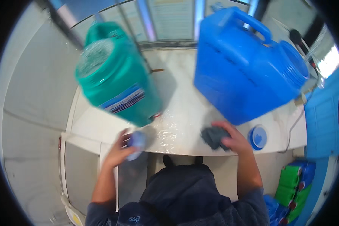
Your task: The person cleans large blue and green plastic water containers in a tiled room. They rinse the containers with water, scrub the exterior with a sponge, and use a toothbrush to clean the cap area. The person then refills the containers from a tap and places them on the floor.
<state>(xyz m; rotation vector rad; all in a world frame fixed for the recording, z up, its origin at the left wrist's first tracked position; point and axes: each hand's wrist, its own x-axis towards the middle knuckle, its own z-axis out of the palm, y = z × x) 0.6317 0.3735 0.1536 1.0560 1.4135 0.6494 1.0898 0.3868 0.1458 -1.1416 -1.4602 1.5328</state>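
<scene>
At the counter's front edge, my left hand [120,148] is closed around a pale blue, rounded thing [137,145]; blur hides whether it is a cup or a lid. My right hand [235,139] grips a crumpled dark grey cloth [214,136] just above the counter. Ahead of the left hand is a big green plastic jug [139,98], its wide mouth facing me with something clear and bubbly-looking in it. Beyond the right hand stands a large blue jerrycan [229,67] with an uncapped mouth. A blue round lid [258,137] lies right of my right hand.
The white counter [177,101] has wet, shiny patches in its middle. Near the green jug's base is a small red tap-like part [156,116]. A thin cable [295,126] runs down the right side. Green and blue containers [290,184] are stacked below at the right.
</scene>
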